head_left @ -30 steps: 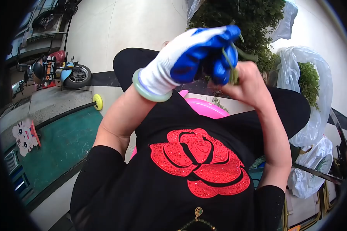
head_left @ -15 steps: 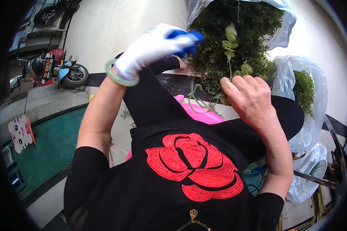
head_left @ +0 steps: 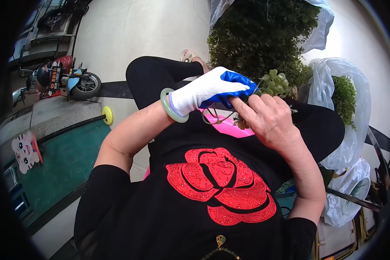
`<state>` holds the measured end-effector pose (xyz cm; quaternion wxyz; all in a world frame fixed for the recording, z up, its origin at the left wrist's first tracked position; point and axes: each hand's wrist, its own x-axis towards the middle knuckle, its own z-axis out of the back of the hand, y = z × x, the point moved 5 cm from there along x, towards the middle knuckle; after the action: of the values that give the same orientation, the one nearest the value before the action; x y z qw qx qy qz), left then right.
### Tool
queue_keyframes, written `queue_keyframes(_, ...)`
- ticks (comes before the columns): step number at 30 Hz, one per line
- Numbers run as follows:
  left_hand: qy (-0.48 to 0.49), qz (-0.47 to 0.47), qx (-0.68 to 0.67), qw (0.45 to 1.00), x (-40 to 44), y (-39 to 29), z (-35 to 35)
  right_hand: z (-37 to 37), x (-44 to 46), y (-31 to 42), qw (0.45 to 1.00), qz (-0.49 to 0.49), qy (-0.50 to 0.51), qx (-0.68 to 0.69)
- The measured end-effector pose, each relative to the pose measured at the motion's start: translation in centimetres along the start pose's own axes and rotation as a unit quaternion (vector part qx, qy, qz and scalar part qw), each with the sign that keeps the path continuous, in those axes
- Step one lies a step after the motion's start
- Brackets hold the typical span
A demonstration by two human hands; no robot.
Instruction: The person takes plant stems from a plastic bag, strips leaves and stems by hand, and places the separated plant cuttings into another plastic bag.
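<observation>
My left hand (head_left: 219, 90) wears a white glove with a blue coated palm. Its fingers are pinched together around a green plant stem, right beside my right hand. My bare right hand (head_left: 271, 119) is closed in a fist around the same leafy sprig (head_left: 274, 82), whose rounded light-green leaves stick up above the knuckles. Thin stems (head_left: 209, 116) loop out below the gloved fingers. The exact grip points are hidden behind the fingers. Under the hands, between my legs, lies a bright pink plastic item (head_left: 230, 127), partly covered.
A big heap of leafy greenery (head_left: 258, 37) in clear plastic lies ahead. To the right stand another plastic bag (head_left: 359, 99) with greenery and a white bag (head_left: 346, 201). On the left are a green board (head_left: 67, 162), a yellow wheel (head_left: 107, 115) and a motorbike (head_left: 84, 84).
My gloved left hand has come down and right to the stem beside my right hand. The right hand has shifted slightly lower and left, and the sprig's upright tip no longer stands tall.
</observation>
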<state>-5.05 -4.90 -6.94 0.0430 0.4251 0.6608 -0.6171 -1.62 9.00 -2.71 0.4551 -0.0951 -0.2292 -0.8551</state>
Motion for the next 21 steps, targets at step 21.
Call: queue_keyframes(21, 0.014, -0.1, 0.014, 0.995, -1.2, -3.2, 0.0, -0.1, -0.6, -6.3, 0.809, -0.264, 0.122, 0.51)
